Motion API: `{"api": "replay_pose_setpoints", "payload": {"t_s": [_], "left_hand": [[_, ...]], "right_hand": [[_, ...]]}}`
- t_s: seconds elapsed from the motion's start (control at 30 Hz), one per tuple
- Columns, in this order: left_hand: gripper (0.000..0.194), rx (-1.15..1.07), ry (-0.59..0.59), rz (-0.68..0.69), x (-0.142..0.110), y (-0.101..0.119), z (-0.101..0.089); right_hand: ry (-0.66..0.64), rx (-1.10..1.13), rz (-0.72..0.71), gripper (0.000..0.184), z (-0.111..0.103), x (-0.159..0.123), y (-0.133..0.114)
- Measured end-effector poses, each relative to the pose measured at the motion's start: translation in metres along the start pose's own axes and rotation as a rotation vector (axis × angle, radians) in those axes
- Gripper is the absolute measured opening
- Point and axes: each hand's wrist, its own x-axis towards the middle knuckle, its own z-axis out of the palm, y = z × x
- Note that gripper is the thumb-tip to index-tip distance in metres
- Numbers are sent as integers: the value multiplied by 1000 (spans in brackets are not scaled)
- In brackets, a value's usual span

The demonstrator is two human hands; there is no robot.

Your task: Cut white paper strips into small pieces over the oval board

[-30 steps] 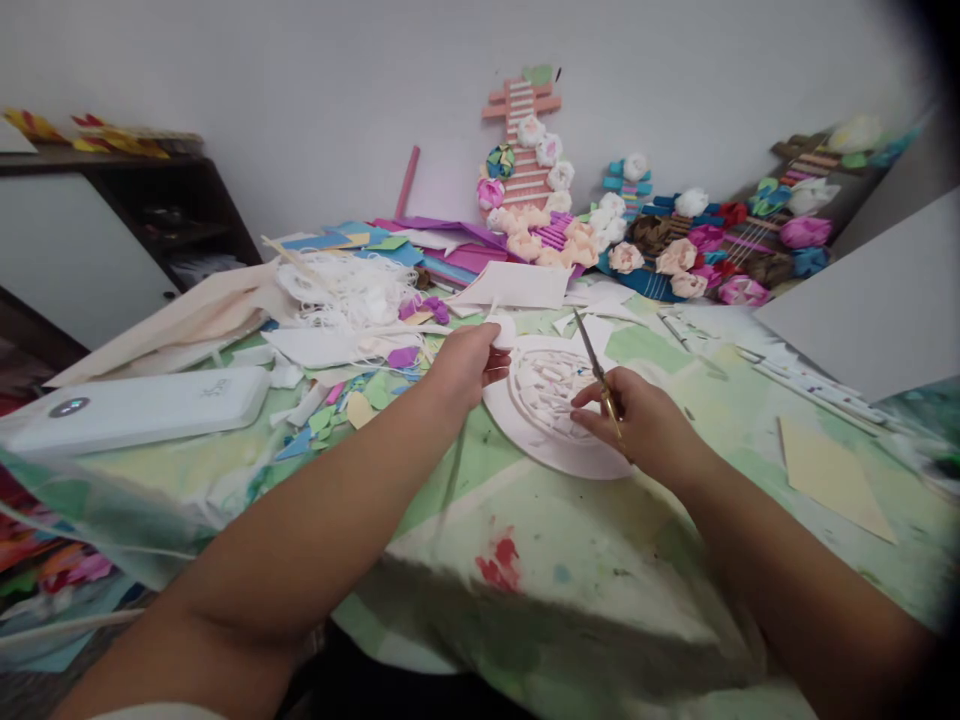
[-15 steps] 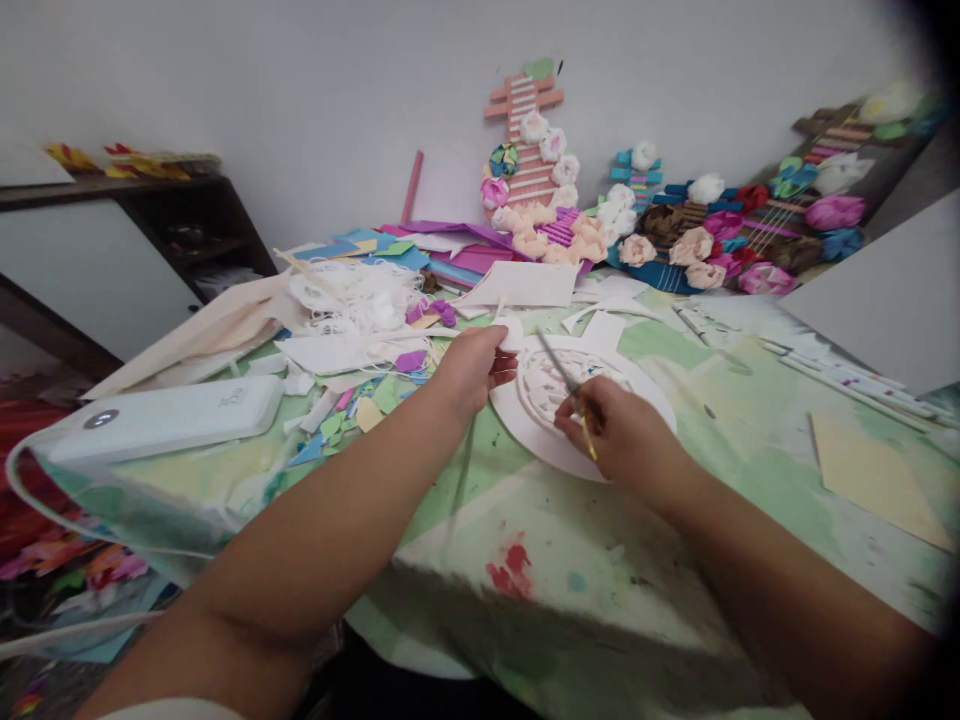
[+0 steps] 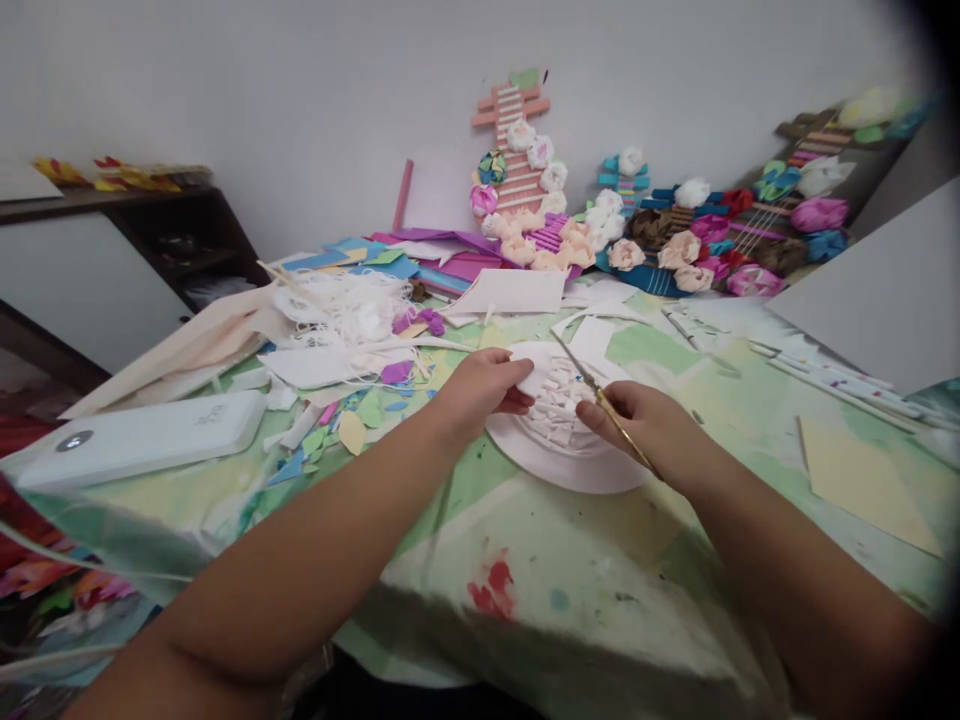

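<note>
A white round plate-like disc (image 3: 559, 462) lies on the paint-stained table (image 3: 570, 580), with several small white cut pieces (image 3: 555, 405) piled in its middle. My left hand (image 3: 484, 388) is closed on a small white piece at the disc's left rim. My right hand (image 3: 651, 425) rests on the disc's right side and grips slim gold-handled scissors (image 3: 600, 395), blades pointing up and away over the pieces.
A white rectangular device (image 3: 142, 435) lies at the left. Coloured paper scraps (image 3: 337, 425) and white string (image 3: 345, 300) sit behind my left arm. Paper-flower guitar decorations (image 3: 525, 180) lean on the wall. A yellow paper sheet (image 3: 862, 485) and a grey board (image 3: 885, 290) are at the right.
My left hand has moved from the disc's far left edge inward over its rim. My right hand has shifted slightly right, and the scissors now point further up.
</note>
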Motion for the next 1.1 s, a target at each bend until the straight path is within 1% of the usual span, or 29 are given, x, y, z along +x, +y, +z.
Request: {"api": "replay_pose_setpoints", "payload": {"t_s": [0.1,0.17,0.23,0.37,0.47,0.67,0.8,0.9,1.0,1.1], "left_hand": [[15,-63,-55,40,-9,1,8],[15,-83,-48,80,-16,2,12],[16,-84,-13,107,-21,5,15],[17,-87,83,128,-27,9,17],[18,-61,84,114,-28,8,18],[18,-40,87,81,-29,5,18],[19,-16,64,41,-27,4,16],[15,40,-13,-57,-23,4,15],[24,139,-90,-135,-21,2,16],[31,215,-115,-160,-19,0,18]], "right_hand": [[-41,-60,33,43,1,-1,3],[-49,-55,30,45,-1,-3,4],[-89,2,9,47,-4,-6,2],[-177,186,-67,47,-9,-14,-3],[-219,301,-93,48,-9,-20,-6],[-314,540,11,52,-2,-25,-12],[-357,569,44,51,2,-24,-10],[-395,561,95,50,4,-24,-6],[-468,599,176,51,4,-25,-5],[-545,607,239,52,2,-25,-5]]}}
